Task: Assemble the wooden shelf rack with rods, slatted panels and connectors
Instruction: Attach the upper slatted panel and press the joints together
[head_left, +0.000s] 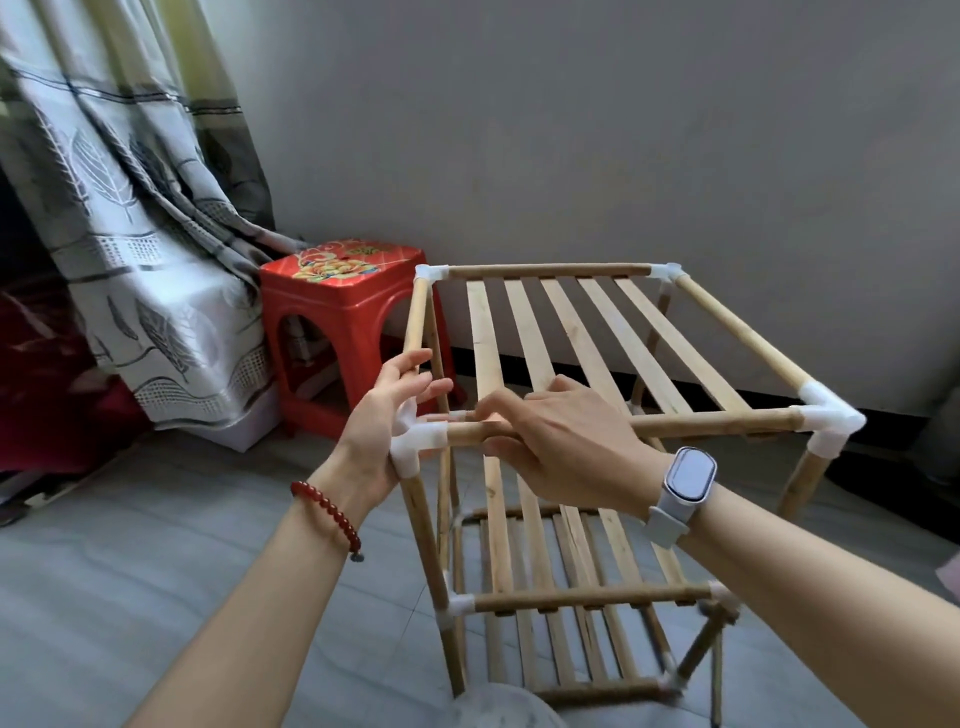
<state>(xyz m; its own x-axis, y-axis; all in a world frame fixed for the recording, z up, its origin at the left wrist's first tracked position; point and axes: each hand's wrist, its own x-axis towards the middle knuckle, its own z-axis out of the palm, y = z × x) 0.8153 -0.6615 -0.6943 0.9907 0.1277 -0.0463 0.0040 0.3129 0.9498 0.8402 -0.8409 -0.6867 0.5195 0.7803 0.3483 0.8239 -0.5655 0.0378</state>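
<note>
stood on the floor (156, 597), rack (571, 415) near done, left hand (387, 415) fingers spread by the near corner connector (415, 441), right hand (550, 436) curled round the front rod (717, 422); risked unseating that joint through uneven pressing.

A red plastic stool (340, 306) with a flower print on its seat stands left of centre, against a grey wall (571, 130). A leaf-patterned curtain (119, 218) hangs at the upper left, draping down beside the stool. Grey floor tiles (130, 571) fill the lower left.
</note>
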